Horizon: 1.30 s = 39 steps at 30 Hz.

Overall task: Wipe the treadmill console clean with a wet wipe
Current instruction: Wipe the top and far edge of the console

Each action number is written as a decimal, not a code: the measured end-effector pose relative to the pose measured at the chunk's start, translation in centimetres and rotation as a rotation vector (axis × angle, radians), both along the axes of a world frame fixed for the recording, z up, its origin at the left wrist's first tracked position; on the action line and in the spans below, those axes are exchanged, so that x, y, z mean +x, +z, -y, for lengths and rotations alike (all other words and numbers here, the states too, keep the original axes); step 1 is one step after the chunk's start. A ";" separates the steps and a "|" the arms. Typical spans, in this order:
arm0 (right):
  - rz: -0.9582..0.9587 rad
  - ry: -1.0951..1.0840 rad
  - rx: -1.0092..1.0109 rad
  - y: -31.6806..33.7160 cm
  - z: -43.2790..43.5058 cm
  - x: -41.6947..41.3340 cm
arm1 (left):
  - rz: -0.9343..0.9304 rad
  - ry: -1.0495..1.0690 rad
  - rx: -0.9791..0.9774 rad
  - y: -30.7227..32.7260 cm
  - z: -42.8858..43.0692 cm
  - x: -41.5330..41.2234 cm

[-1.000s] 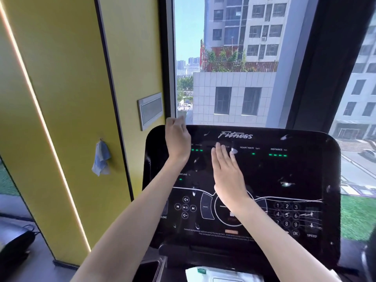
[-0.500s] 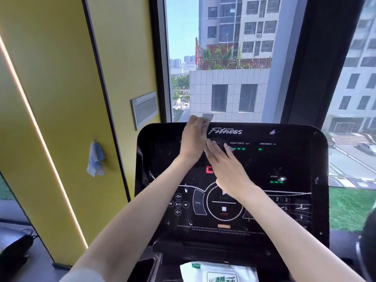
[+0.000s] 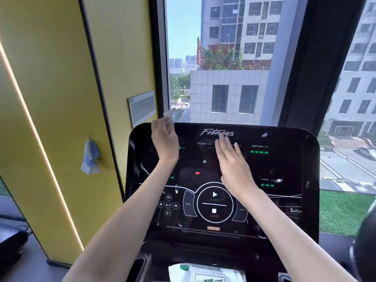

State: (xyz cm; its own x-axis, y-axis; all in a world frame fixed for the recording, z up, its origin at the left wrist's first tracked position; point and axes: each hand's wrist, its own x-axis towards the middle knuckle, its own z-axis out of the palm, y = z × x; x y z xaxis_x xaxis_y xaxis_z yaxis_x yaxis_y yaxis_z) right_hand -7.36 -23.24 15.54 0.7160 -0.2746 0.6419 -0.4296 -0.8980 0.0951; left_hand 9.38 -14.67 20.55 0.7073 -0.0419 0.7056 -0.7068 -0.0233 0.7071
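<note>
Though cropped, perhaps wipe pack below console, cloth on wall.

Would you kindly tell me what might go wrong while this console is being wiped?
1. The console shows lit green lights, and the right hand lies flat just above the START button; a slip might start the machine.
2. The left hand holds the wet wipe at the console's top-left edge; moisture could seep into the powered panel.
</note>
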 end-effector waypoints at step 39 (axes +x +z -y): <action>0.070 0.153 0.150 -0.5 4.3 -5.9 | -0.017 -0.012 0.000 0.0 5.5 -6.1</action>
State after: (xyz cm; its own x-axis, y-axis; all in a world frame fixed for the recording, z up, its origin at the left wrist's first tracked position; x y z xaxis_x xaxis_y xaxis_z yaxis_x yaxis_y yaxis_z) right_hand -13.26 -27.51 15.06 0.7120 -0.2622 0.6513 -0.2883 -0.9550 -0.0694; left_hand 3.23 -20.20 20.58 0.7188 -0.0509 0.6934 -0.6948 -0.0151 0.7191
